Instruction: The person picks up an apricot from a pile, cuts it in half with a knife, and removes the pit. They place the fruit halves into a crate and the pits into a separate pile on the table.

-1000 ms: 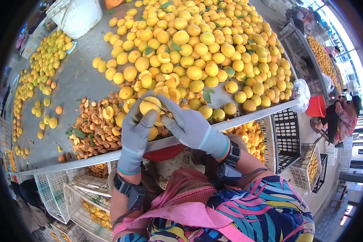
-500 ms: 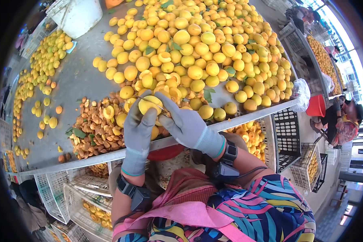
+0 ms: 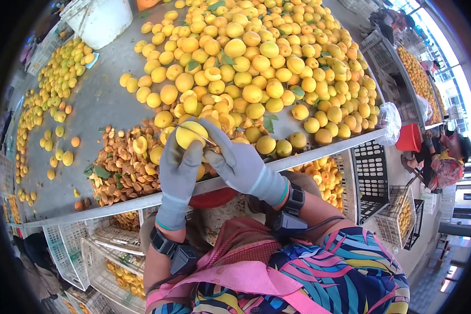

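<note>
In my gloved left hand point(image 3: 177, 172) sits a yellow apricot point(image 3: 190, 134), pinched between thumb and fingers just above the table's near edge. My gloved right hand point(image 3: 240, 163) grips a thin-bladed knife point(image 3: 209, 139), its handle hidden in the fingers. The blade lies against the apricot's upper side. Beyond both hands rises a large heap of whole apricots point(image 3: 261, 68), with some split apricot halves point(image 3: 223, 116) at its near side. To the left of my left hand spreads a pile of brown apricot pits point(image 3: 121, 170).
The metal table rim point(image 3: 319, 153) runs under my wrists, with a red basin point(image 3: 214, 198) below it. Crates stand beneath, one holding apricot halves point(image 3: 327, 180), beside a black crate point(image 3: 370, 175). A white bucket point(image 3: 105, 23) is at the back left. Another person point(image 3: 447, 157) sits at far right.
The apricot and both hands have shifted very slightly to the left. The grip on apricot and knife stays the same.
</note>
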The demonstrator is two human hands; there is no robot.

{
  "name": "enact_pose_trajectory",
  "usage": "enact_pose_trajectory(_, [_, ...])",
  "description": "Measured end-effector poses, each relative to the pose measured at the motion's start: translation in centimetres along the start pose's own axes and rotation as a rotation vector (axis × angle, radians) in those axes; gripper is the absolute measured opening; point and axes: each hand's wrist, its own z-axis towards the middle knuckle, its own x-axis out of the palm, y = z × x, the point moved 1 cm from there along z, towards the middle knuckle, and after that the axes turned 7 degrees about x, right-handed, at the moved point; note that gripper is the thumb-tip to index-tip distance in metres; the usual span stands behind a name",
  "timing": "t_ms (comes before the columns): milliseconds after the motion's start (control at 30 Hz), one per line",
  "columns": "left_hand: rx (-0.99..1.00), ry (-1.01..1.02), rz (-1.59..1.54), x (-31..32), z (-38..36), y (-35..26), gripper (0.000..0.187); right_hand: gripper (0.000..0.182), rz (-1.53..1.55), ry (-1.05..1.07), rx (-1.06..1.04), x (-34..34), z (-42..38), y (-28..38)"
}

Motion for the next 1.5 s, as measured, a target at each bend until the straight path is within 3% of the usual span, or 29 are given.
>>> enact_pose_trajectory(33, [-0.001, -0.001, 0.001, -0.1, 0.0, 0.0, 0.048, 0.065, -0.017, -0.006, -0.001, 0.2, 0.0, -0.2])
enact_pose_trajectory(100, [-0.188, -0.051, -0.065, -0.1, -0.2, 0.1, 0.047, 0.065, -0.032, -0.013, 0.003, 0.3, -0.2, -0.3])
enact_pose_trajectory(300, [0.030, 0.039, 0.169, 0.7, 0.0, -1.3, 0.046, 0.066, -0.020, 0.036, -0.019, 0.0, -0.3, -0.5])
enact_pose_trajectory(533, [0.030, 0.008, 0.181, -0.2, 0.3, -0.3, 0.036, 0.071, -0.141, 0.065, 0.014, 0.1, -0.1, 0.0])
enact_pose_trajectory(600, [-0.115, -0.041, 0.223, 0.0, 0.3, -0.1, 0.033, 0.072, -0.187, 0.085, 0.032, -0.3, 0.0, 0.3])
enact_pose_trajectory(833, [-0.078, 0.012, 0.169, 0.7, -0.1, -0.6, 0.033, 0.079, 0.031, 0.165, 0.061, -0.5, 1.3, 0.8])
enact_pose_trajectory(1033, [-0.191, 0.051, 0.208, 0.2, 0.2, -1.0, 0.034, 0.076, 0.208, 0.237, 0.028, 0.1, 2.0, 0.7])
enact_pose_trajectory(1200, [-0.027, 0.264, 0.222, -0.9, 0.1, -1.2, 0.022, 0.068, 0.293, 0.429, 0.090, -0.7, 2.4, 1.8])
enact_pose_trajectory(1267, [0.021, 0.280, 0.178, -0.8, -0.1, -1.0, 0.020, 0.067, 0.252, 0.323, -0.178, 0.3, 2.1, 0.6])
enact_pose_trajectory(1500, [0.042, 0.353, 0.115, -0.1, -1.5, -0.7, 0.021, 0.067, 0.287, 0.397, -0.205, 0.7, 0.8, -1.6])
